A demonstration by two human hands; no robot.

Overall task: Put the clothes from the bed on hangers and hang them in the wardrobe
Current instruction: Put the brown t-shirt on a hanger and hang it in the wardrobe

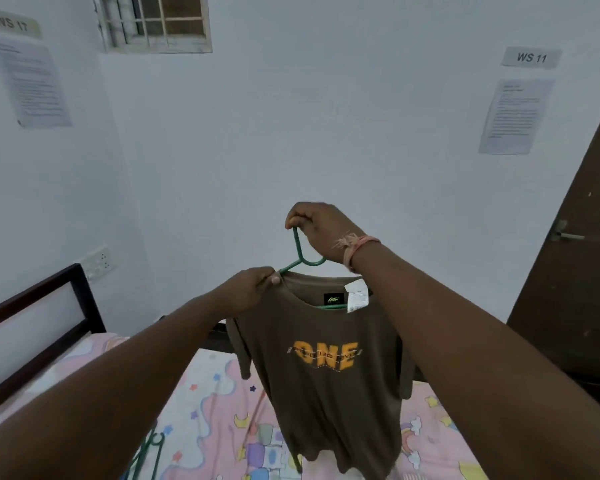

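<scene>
A brown T-shirt (326, 386) with an orange "ONE" print hangs on a green hanger (300, 252), held up above the bed (215, 420). My right hand (321, 230) grips the hanger's hook at the top. My left hand (253, 289) pinches the shirt's left shoulder beside the collar. A white label sticks out of the neck opening. The hanger's lower bar shows through the collar; the rest of it is hidden inside the shirt.
More green hangers (149, 455) lie on the pink patterned bedsheet at the lower left. A dark bed frame (42, 317) stands at the left by the wall. A brown door (575, 271) is at the right. No wardrobe is in view.
</scene>
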